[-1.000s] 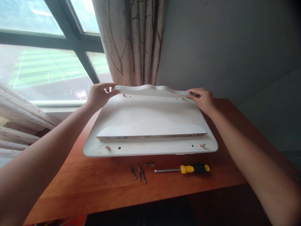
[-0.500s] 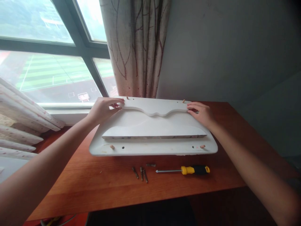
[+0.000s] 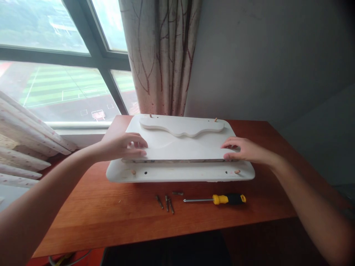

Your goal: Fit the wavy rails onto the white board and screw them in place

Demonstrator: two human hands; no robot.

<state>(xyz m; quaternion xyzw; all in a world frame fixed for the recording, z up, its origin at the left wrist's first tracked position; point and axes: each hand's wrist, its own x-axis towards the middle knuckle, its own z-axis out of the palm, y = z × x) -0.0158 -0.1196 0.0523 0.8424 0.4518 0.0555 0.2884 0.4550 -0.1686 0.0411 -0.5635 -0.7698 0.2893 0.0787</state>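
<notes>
A white board with rounded corners lies flat, with wooden dowels standing near its corners. On its front part rests a white panel with a straight, rough front edge. My left hand is over the left end of this panel, thumb and fingers apart. Over the right end is my right hand, its fingers likewise spread from the thumb. Whether the fingertips touch the panel I cannot tell. Farther back on the board lies a second white panel with a wavy front edge, with neither hand on it.
The board lies on a reddish-brown wooden table. In front of it lie several metal bolts and a yellow-and-black screwdriver. A curtain and a window stand behind and to the left.
Both hands have let go of the wavy panel's ends at the back and come toward me, over the ends of the front panel. The panels have hardly moved.
</notes>
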